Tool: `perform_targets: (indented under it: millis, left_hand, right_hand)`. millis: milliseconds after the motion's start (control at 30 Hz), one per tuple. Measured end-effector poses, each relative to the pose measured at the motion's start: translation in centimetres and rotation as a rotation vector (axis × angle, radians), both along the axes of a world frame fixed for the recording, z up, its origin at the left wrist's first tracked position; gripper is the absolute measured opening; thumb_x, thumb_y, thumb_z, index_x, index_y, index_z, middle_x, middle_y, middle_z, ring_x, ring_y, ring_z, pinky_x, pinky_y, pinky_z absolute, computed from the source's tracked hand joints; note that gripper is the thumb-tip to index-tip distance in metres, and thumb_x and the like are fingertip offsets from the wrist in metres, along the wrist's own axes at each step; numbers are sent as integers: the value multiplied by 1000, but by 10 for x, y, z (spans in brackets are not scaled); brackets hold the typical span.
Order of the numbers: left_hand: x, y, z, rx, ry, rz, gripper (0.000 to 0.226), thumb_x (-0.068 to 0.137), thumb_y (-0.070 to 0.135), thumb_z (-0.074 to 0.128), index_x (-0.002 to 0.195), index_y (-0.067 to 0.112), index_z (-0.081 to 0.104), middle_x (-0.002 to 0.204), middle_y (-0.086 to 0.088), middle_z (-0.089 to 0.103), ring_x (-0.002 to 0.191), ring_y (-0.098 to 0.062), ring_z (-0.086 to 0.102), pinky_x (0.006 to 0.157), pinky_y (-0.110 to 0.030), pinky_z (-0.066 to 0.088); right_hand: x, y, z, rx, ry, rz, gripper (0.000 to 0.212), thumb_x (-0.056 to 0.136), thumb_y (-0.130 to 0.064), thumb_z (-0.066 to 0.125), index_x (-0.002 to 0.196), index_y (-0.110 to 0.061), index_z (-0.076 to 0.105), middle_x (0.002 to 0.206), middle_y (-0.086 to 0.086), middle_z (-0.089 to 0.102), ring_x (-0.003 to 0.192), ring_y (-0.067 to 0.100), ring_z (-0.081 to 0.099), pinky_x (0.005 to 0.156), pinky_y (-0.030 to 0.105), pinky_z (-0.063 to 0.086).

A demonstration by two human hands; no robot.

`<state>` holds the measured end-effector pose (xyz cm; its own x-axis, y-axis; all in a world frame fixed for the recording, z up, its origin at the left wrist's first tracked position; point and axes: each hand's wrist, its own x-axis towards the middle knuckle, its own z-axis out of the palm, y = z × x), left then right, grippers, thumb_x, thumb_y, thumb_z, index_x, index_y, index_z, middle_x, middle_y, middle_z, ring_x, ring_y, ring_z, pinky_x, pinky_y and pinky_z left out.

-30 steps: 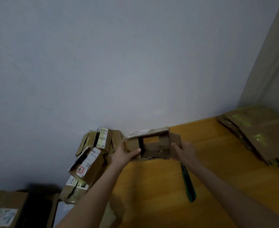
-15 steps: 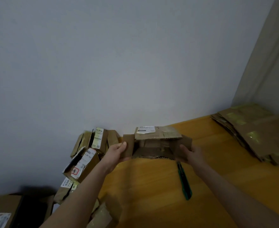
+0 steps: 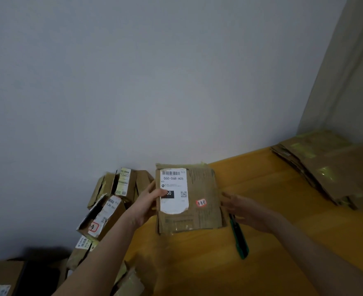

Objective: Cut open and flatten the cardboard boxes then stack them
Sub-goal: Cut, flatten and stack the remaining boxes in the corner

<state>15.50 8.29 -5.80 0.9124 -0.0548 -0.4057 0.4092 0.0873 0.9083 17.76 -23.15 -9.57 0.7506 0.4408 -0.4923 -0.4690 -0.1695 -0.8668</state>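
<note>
1. A green utility knife [image 3: 239, 240] lies on the yellow wooden surface [image 3: 197, 270], partly behind the person's right wrist and just right of the box's lower corner.
2. The left hand [image 3: 148, 202] grips a flattened cardboard box [image 3: 199, 212] by its left edge, thumb pressed on the front and fingers hidden behind. The right hand [image 3: 245, 210] is open, fingers stretched toward the box's right edge, holding nothing.
3. The box is held up above the surface with its broad brown face turned to the camera, creased and scuffed, its lower edge ragged. A white shipping label [image 3: 174, 189] with a barcode and QR code covers the upper left. A small red-bordered sticker [image 3: 200, 202] sits to the label's right.
4. At left, a pile of small labelled boxes [image 3: 112, 199] leans against the wall [image 3: 155, 82].
5. At far right, a stack of flattened cardboard [image 3: 330, 167] rests on the surface by the wall corner.
</note>
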Motion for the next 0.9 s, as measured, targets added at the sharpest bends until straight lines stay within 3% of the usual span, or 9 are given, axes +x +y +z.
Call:
perform_targets:
  millis: [200, 267, 367, 433, 467, 567, 667, 767, 900]
  left_hand:
    - [-7, -17, -5, 92, -100, -208, 108, 72, 3, 77, 148, 48, 14, 143, -2, 47, 119, -24, 58, 93, -44, 53]
    - [-8, -20, -6, 179, -137, -187, 105, 76, 7, 77, 148, 47, 12, 142, 2, 48, 124, -19, 53, 95, -40, 52]
    - [-10, -24, -4, 253, -193, -84, 92, 77, 30, 75, 147, 46, 18, 133, 4, 55, 105, -8, 65, 76, -25, 57]
    - [-10, -27, -4, 376, -281, 5, 80, 79, 32, 74, 146, 38, 30, 139, -1, 49, 114, -16, 61, 86, -35, 57]
    - [-10, -27, -5, 471, -337, 19, 71, 82, 27, 73, 143, 32, 39, 142, -1, 45, 121, -20, 55, 94, -41, 53]
    - [-9, -27, -6, 683, -467, 28, 38, 83, 16, 73, 117, 29, 61, 140, 5, 41, 130, -18, 44, 104, -41, 45]
    - [-14, -26, -9, 792, -562, -9, 29, 83, 12, 72, 108, 26, 68, 139, 7, 42, 121, -4, 46, 99, -32, 48]
    - [-19, -26, -9, 949, -689, -85, 14, 86, 12, 69, 97, 21, 69, 142, 9, 39, 102, 13, 49, 78, -5, 47]
    - [-22, -28, -7, 1138, -811, -168, 22, 88, 12, 67, 72, 15, 52, 147, -3, 40, 85, -5, 59, 72, -17, 49]
  right_hand:
    - [2, 25, -1, 65, -52, -301, 51, 88, -22, 67, 135, -25, 49, 120, -1, 61, 102, 21, 63, 74, 37, 56]
    - [1, 29, -4, 77, -103, -350, 33, 89, -14, 66, 119, -27, 58, 121, 2, 62, 99, 17, 63, 69, 32, 57]
    - [-1, 32, -6, 115, -128, -357, 24, 92, -14, 62, 103, -35, 59, 120, 0, 62, 97, 12, 62, 64, 24, 56]
    - [-3, 34, -5, 152, -76, -353, 13, 95, -25, 57, 103, -35, 58, 119, -3, 58, 96, 12, 60, 63, 23, 56]
    - [-4, 35, -3, 177, -28, -350, 14, 95, -36, 52, 108, -31, 57, 119, -2, 56, 99, 16, 59, 68, 27, 57]
    - [-1, 34, -4, 201, 111, -333, 65, 89, -66, 34, 137, -23, 45, 134, 9, 49, 122, 35, 51, 93, 45, 49]
    - [4, 33, -2, 197, 184, -369, 77, 86, -73, 28, 142, -22, 42, 140, 16, 47, 122, 39, 51, 100, 50, 45]
    - [7, 32, 1, 173, 226, -373, 73, 83, -73, 37, 130, -19, 49, 132, 16, 53, 112, 36, 58, 96, 47, 49]
    - [9, 30, 7, 77, 184, -388, 79, 60, -64, 67, 122, -17, 56, 125, 6, 57, 99, 26, 62, 73, 36, 56]
